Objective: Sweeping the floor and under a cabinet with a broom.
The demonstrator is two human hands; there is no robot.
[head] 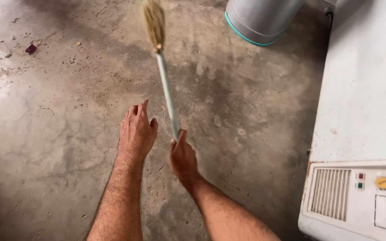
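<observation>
The right hand [183, 157] is clenched round the lower end of a broom [164, 76], whose straw head points to 12 o'clock over the concrete floor [54, 134]. The left hand [137, 131] hangs empty, fingers loosely curled, just beside at 9 o'clock. A white chest freezer [362, 111] stands at 3 o'clock.

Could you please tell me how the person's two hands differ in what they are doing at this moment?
The right hand is closed around the lower end of the pale grey broom handle, while the left hand holds nothing. The right hand's fingers are curled tight; the left hand's are loosely bent, clear of the handle. Both reach forward over the stained concrete floor, backs facing the camera.
</observation>
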